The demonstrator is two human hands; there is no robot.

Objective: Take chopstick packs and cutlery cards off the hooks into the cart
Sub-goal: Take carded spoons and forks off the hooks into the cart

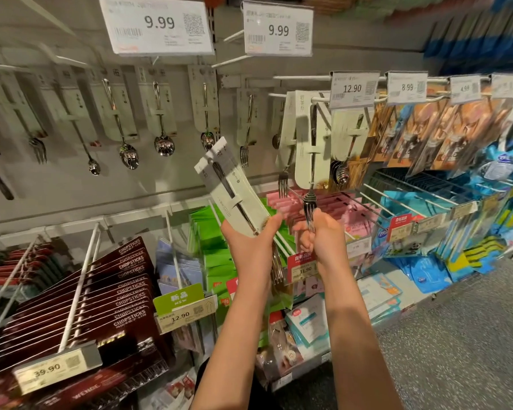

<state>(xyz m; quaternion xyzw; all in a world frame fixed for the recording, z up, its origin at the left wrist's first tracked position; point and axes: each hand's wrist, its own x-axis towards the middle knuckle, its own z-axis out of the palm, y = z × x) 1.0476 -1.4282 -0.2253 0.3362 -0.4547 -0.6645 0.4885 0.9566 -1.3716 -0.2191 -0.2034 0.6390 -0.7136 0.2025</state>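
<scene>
Right now the left hand (pixel 251 232) grips the lower end of a loose fork card (pixel 233 187), thumb across its face, the card tilted up and to the left, clear of any hook. Beside it, the right hand (pixel 320 235) has its fingers curled round the tines of a fork (pixel 308 202) whose pale card (pixel 311 143) hangs on a hook (pixel 323 99) under the 12.90 price tag (pixel 353 88). Close on either side of that card hang other cutlery cards, crowding it. Behind the hands lie pink packs (pixel 290 202) and green packs (pixel 211 232) on lower hooks. Down left, dark chopstick packs (pixel 125 291) are stacked on a white hook rail (pixel 77 291). No cart shows.
</scene>
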